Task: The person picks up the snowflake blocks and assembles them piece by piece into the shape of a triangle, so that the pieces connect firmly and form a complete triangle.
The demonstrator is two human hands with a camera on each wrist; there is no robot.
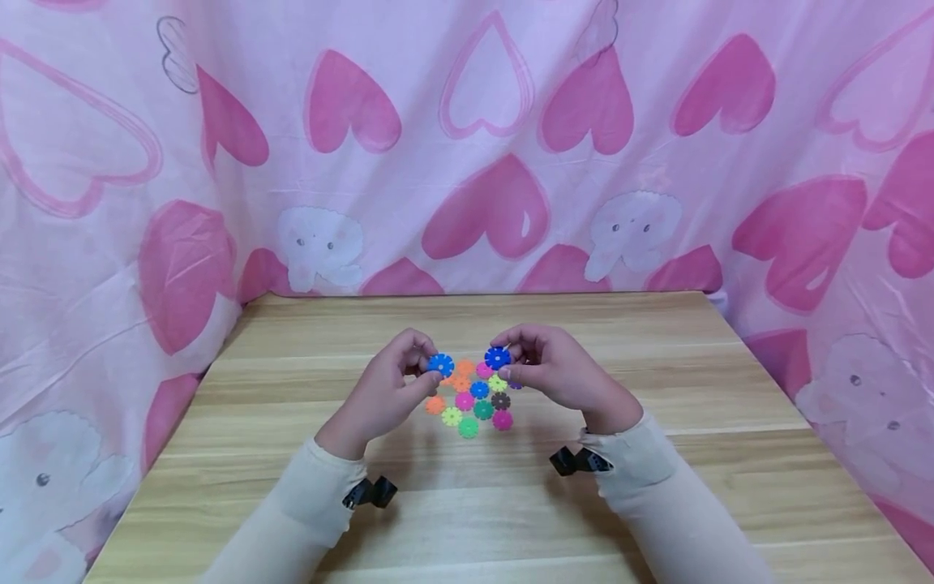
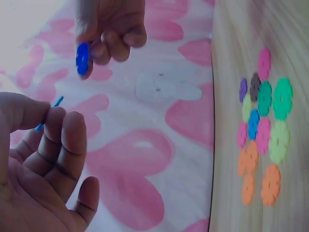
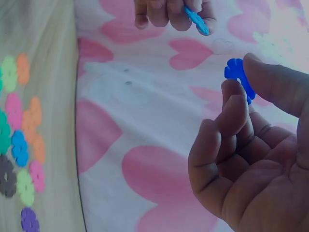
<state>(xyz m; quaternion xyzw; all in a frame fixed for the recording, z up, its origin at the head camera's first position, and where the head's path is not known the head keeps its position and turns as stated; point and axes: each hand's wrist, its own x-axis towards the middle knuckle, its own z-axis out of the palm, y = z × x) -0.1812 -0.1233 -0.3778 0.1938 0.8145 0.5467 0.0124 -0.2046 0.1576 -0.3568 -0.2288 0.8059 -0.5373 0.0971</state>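
My left hand pinches a light blue notched plastic disc between thumb and fingers; the left wrist view shows it edge-on. A darker blue notched disc is pinched in my right hand, and the right wrist view shows this blue disc between thumb and index finger. Both discs are held up above the table, facing the head camera, with a gap between them. Below and between the hands lies a loose group of notched discs, among them a green disc, a pink disc and an orange disc.
The wooden table carries the disc group near its middle. Pink heart-patterned cloth hangs along the back and both sides. Small black devices, one on the left wrist and one on the right wrist, stick out over the table.
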